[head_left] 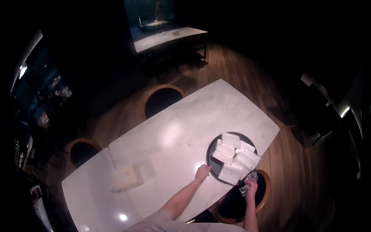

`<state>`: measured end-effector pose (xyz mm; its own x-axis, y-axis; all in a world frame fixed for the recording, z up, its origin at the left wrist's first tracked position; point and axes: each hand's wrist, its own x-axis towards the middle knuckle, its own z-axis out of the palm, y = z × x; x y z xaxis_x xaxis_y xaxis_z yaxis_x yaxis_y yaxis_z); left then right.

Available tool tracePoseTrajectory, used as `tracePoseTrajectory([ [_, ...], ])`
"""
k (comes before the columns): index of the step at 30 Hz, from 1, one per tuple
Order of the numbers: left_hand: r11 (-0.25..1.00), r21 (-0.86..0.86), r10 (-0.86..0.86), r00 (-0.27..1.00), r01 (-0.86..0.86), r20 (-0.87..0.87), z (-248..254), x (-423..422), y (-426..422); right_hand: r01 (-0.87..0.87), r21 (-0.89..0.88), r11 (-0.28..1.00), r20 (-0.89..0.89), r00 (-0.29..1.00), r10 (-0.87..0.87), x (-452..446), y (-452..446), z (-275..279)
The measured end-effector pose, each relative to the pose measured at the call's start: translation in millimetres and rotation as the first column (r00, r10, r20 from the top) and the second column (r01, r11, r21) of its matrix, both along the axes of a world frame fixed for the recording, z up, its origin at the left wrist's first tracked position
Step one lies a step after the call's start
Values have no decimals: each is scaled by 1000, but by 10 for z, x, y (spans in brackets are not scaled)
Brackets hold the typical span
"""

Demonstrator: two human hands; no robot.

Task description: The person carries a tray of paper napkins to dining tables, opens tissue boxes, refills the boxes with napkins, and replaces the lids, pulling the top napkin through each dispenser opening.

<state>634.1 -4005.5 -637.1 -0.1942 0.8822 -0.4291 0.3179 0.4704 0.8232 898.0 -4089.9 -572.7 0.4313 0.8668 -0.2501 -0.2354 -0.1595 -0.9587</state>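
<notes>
A round dark tray (216,167) lies on the white marble-look table (181,127) near its right end. Several white packs of paper napkins or tissues (223,153), some in clear plastic, are heaped on it. My left hand (203,171) is closed at the tray's left rim, fingers against the edge. Beyond the tray's near right edge, my right hand (251,188) grips a crumpled clear plastic wrapper (251,178). The wrapper hangs over a chair, close to the packs.
A pale box-shaped tissue holder (126,177) stands on the table's left part, near a seam. Round-backed chairs (164,101) (84,152) line the far side; another chair (264,193) is by my right arm. Another table (170,38) stands farther back on the wooden floor.
</notes>
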Motion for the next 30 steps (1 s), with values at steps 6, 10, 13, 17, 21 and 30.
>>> tracePoseTrajectory([
  [6, 982, -112, -166, 979, 153, -120, 127, 219, -337, 45, -22, 999, 123, 991, -42, 102, -329, 54],
  [10, 938, -168, -331, 929, 304, -168, 154, -22, -943, 251, 139, 958, 184, 944, -274, 144, -691, -128],
  [13, 918, -156, -385, 915, 366, -122, 284, -327, -1878, 282, 146, 948, 234, 922, -310, 49, -1269, -114],
  [17, 929, -179, -318, 946, 324, 63, 522, -891, -3603, 144, -86, 986, 294, 949, -113, -215, -2474, -84],
  [21, 974, -155, -171, 985, 164, -34, 423, -1223, -5317, -91, -237, 967, 227, 963, 146, -483, -3582, -432],
  [30, 999, 27, -36, 964, 30, 265, 533, 625, -5639, -55, -203, 978, 161, 983, 89, 950, -3615, -96],
])
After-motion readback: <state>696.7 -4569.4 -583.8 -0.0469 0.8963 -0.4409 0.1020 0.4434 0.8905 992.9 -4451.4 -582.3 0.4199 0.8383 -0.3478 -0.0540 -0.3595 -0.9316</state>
